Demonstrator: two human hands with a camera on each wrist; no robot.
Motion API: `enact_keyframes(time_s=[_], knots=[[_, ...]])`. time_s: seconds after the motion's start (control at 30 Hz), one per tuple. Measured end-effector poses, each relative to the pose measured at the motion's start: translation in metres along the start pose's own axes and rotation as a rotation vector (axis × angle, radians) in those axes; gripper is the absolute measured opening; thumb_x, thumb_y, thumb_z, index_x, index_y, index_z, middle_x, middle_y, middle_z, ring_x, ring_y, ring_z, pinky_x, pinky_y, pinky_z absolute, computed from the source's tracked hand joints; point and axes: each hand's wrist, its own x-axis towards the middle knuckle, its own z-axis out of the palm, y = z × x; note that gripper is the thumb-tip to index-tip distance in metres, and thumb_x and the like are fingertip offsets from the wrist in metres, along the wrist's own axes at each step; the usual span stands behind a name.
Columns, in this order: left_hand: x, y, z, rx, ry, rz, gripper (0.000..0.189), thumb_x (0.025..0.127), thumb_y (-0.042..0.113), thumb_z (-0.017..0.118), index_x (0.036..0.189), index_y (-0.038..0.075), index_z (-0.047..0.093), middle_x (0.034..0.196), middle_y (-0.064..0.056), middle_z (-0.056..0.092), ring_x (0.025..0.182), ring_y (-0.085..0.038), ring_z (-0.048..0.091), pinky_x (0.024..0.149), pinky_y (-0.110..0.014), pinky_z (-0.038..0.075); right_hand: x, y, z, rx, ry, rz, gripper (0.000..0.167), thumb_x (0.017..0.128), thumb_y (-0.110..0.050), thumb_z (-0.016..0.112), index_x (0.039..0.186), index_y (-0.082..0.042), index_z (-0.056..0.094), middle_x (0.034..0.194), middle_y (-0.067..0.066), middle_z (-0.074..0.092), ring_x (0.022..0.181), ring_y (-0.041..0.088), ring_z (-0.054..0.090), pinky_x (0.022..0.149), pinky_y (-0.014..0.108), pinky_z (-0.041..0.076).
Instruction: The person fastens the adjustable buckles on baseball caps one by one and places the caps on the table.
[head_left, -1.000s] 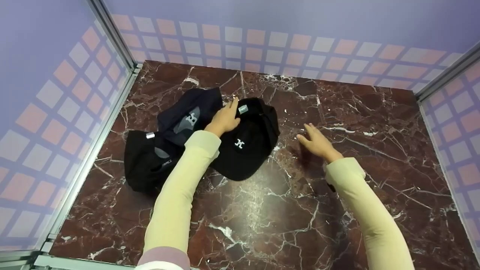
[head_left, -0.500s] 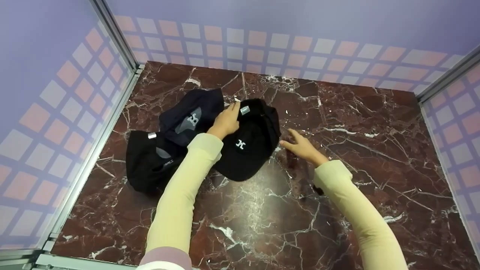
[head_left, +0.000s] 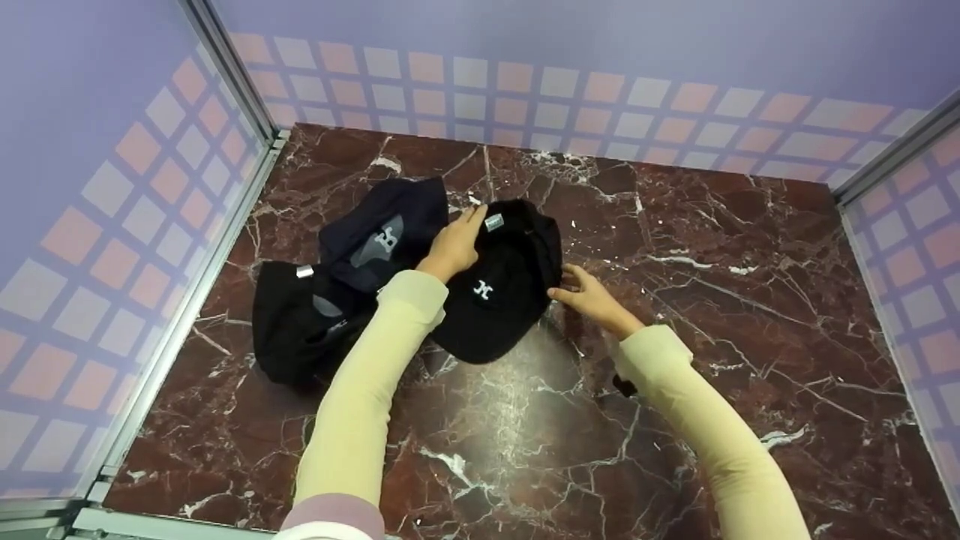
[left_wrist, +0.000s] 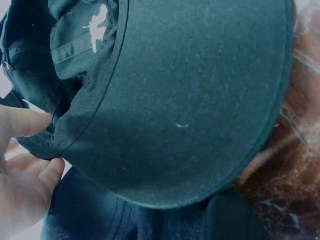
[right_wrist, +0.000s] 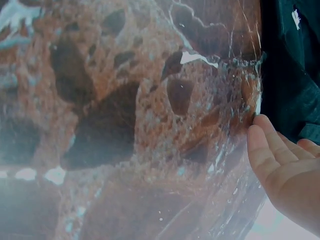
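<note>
A black baseball cap [head_left: 495, 322] with a white embroidered emblem lies hollow side up, its brim toward me. At its left rim my left hand [head_left: 454, 246] pinches the edge; the left wrist view shows the thumb and fingers [left_wrist: 47, 172] on either side of the fabric beside the brim [left_wrist: 190, 100]. My right hand [head_left: 596, 301] is at the cap's right side, fingertips at its edge. From the right wrist, its fingers look loosely extended against the black fabric [right_wrist: 285, 75]. A navy cap [head_left: 360, 225] with a grey patch and another black cap [head_left: 289, 322] lie to the left.
The caps lie on a dark red marbled tabletop [head_left: 525, 442]. Purple panels with pink and white squares stand at the back [head_left: 555, 90], left and right, with metal framing [head_left: 232, 71] at the corners.
My right hand has moved left across the tabletop to the black cap's right edge. My left hand has stayed at the left rim, shifting only slightly. The caps have hardly moved.
</note>
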Motion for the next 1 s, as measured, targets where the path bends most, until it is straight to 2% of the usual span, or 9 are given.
enact_keyframes(time_s=[0.23,0.33,0.43,0.53,0.63,0.7,0.83,1.0], knots=[[0.002,0.002,0.003,-0.029,0.001,0.006,0.077,0.075,-0.002,0.053,0.141,0.014,0.019,0.146,-0.013,0.02,0.124,-0.032,0.036,0.096,-0.04,0.037,-0.003,0.0,0.002,-0.044,0.028,0.004,0.059,0.085,-0.016,0.056,0.133,0.002,0.027,0.132,0.026,0.036,0.119,0.038,0.041,0.091,0.043,0.04],[0.002,0.004,0.005,-0.041,0.007,0.015,0.076,0.074,-0.002,0.053,0.141,0.013,0.02,0.145,-0.014,0.021,0.125,-0.032,0.036,0.098,-0.04,0.035,-0.005,0.0,0.002,-0.084,0.037,0.022,0.059,0.085,-0.019,0.056,0.133,0.003,0.029,0.13,0.026,0.039,0.113,0.036,0.046,0.088,0.041,0.042],[0.002,0.007,0.006,-0.055,0.004,0.025,0.075,0.074,-0.002,0.051,0.141,0.011,0.021,0.145,-0.015,0.022,0.126,-0.032,0.035,0.1,-0.04,0.033,-0.008,0.0,0.002,-0.119,0.038,0.035,0.057,0.085,-0.021,0.056,0.13,0.004,0.032,0.119,0.027,0.048,0.101,0.034,0.054,0.082,0.04,0.045],[0.002,0.009,0.007,-0.072,-0.007,0.033,0.074,0.074,-0.002,0.049,0.141,0.012,0.02,0.145,-0.015,0.022,0.127,-0.032,0.033,0.101,-0.04,0.032,-0.01,0.001,-0.001,-0.134,0.029,0.027,0.053,0.085,-0.021,0.056,0.126,0.006,0.036,0.098,0.021,0.057,0.09,0.036,0.057,0.077,0.042,0.045],[0.002,0.012,0.009,-0.091,-0.012,0.048,0.073,0.074,-0.003,0.048,0.141,0.011,0.02,0.145,-0.014,0.021,0.128,-0.03,0.03,0.102,-0.04,0.03,-0.013,0.002,-0.002,-0.141,0.017,0.017,0.051,0.085,-0.021,0.056,0.123,0.008,0.039,0.087,0.017,0.059,0.087,0.038,0.058,0.078,0.043,0.046],[0.002,0.014,0.011,-0.106,-0.016,0.057,0.073,0.075,-0.003,0.048,0.141,0.012,0.02,0.145,-0.013,0.021,0.13,-0.028,0.028,0.103,-0.039,0.029,-0.015,0.002,-0.004,-0.155,0.006,0.021,0.051,0.085,-0.022,0.055,0.122,0.01,0.04,0.087,0.02,0.059,0.087,0.039,0.058,0.078,0.043,0.046],[0.001,0.021,0.013,-0.124,-0.026,0.081,0.073,0.075,-0.002,0.049,0.141,0.012,0.021,0.146,-0.013,0.02,0.131,-0.027,0.025,0.105,-0.038,0.026,-0.019,0.005,-0.008,-0.152,-0.023,0.042,0.052,0.086,-0.024,0.055,0.121,0.011,0.041,0.099,0.03,0.058,0.086,0.037,0.06,0.077,0.041,0.047],[0.0,0.029,0.017,-0.121,-0.037,0.12,0.072,0.074,-0.002,0.048,0.14,0.01,0.023,0.145,-0.014,0.022,0.132,-0.029,0.025,0.106,-0.039,0.024,-0.021,0.008,-0.01,-0.145,-0.056,0.064,0.042,0.086,-0.024,0.055,0.109,0.011,0.049,0.093,0.026,0.061,0.077,0.029,0.063,0.066,0.034,0.049]])
